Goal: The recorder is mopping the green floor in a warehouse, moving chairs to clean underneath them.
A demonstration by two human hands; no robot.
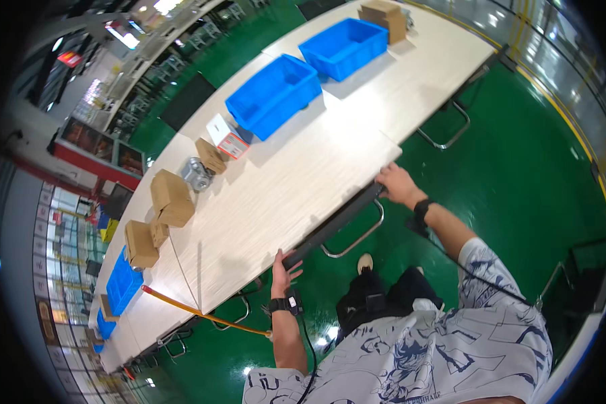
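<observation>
A black chair back [333, 225] with a chrome frame runs along the near edge of the pale wooden table [276, 202]. My left hand [283, 275] grips the chair back's left end, and my right hand [396, 183] holds its right end, fingers curled over it. A long yellow stick [202, 313] with a red tip lies diagonally left of my left hand, reaching over the tabletop.
Blue bins [273, 97], cardboard boxes [172, 198], a white box [225, 138] and a silver metal part [196, 174] line the table's far side. Other chairs [444, 131] stand under the table. The green floor [518, 168] meets a yellow-edged strip at right.
</observation>
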